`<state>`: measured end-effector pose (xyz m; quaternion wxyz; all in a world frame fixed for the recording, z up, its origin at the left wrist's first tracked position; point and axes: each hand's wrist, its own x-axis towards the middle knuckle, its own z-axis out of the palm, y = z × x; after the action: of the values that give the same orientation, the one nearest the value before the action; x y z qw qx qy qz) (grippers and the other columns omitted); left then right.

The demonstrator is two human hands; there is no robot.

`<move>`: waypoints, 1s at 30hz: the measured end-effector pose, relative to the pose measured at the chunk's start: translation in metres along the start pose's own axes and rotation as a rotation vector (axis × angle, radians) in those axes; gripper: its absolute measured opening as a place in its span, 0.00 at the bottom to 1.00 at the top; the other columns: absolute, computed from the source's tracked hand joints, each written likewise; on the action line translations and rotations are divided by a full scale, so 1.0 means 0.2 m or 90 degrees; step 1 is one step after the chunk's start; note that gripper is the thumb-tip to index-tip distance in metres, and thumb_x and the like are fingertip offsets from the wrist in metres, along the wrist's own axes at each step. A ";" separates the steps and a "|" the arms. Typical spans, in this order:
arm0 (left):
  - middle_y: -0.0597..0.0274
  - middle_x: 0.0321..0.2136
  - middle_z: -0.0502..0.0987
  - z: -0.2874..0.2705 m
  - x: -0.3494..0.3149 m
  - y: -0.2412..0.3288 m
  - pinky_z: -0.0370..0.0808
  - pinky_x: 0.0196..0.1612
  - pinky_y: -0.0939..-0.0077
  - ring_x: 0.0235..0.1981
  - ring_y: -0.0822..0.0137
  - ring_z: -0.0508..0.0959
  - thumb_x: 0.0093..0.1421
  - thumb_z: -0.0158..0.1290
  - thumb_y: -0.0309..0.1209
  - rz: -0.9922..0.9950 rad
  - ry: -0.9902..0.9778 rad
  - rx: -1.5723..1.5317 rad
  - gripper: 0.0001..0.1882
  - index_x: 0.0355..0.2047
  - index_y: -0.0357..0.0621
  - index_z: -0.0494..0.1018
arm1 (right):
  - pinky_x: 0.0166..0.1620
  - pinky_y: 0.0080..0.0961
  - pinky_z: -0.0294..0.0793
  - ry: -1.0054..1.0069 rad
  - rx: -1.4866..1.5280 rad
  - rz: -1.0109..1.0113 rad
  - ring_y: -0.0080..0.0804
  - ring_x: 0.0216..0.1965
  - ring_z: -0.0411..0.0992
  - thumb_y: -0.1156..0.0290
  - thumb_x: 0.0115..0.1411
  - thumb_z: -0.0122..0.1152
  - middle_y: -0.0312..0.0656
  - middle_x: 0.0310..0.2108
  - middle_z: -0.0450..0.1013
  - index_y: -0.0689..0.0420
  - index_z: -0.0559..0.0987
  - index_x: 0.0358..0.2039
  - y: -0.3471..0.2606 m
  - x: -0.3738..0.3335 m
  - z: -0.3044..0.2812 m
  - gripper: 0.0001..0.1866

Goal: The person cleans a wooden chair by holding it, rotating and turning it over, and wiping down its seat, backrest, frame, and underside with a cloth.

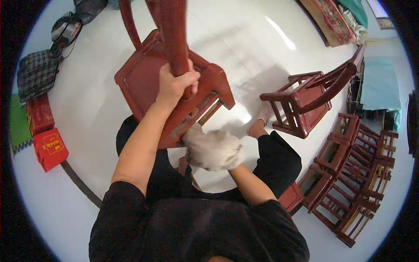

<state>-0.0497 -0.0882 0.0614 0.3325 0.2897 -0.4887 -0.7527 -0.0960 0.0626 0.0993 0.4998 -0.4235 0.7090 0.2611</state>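
Note:
A reddish-brown wooden chair (146,81) stands tilted in front of me, its seat to the left. My left hand (178,83) is closed round a thick upright post of this chair, with the thumb across the front. Below it, a crumpled off-white cloth (214,150) presses against the worn, scuffed edge of the chair frame. My right hand (236,168) is mostly hidden behind that cloth and appears closed on it; its fingers do not show.
A second wooden chair (305,102) stands on the pale floor to the right, near my foot. Several stacked chairs (349,174) line the right wall. A red bag (51,148), a checked dark bag (37,74) and a green mat (19,120) lie at left.

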 end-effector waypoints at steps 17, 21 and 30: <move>0.65 0.14 0.70 -0.05 -0.02 -0.02 0.66 0.16 0.80 0.12 0.74 0.70 0.45 0.55 0.21 0.007 -0.040 -0.041 0.08 0.21 0.40 0.65 | 0.42 0.33 0.66 0.691 0.123 -0.321 0.37 0.38 0.67 0.65 0.50 0.52 0.40 0.32 0.69 0.53 0.74 0.30 -0.19 0.51 0.58 0.08; 0.66 0.14 0.70 -0.07 -0.04 -0.03 0.66 0.15 0.81 0.12 0.75 0.70 0.45 0.55 0.21 -0.021 -0.026 -0.058 0.08 0.21 0.40 0.65 | 0.41 0.32 0.66 0.633 0.044 -0.338 0.36 0.36 0.66 0.65 0.50 0.52 0.40 0.30 0.68 0.54 0.74 0.29 -0.21 0.41 0.61 0.08; 0.65 0.14 0.70 -0.09 -0.05 -0.02 0.64 0.14 0.81 0.11 0.75 0.69 0.45 0.54 0.21 -0.026 -0.084 -0.056 0.06 0.21 0.40 0.66 | 0.37 0.27 0.65 0.769 0.193 -0.389 0.30 0.29 0.65 0.69 0.53 0.51 0.36 0.27 0.65 0.53 0.70 0.26 -0.16 0.63 0.42 0.03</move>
<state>-0.0311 -0.0896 0.0525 0.2970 0.2346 -0.4700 -0.7974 -0.0451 0.0708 -0.0463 0.1225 -0.6010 0.7407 -0.2743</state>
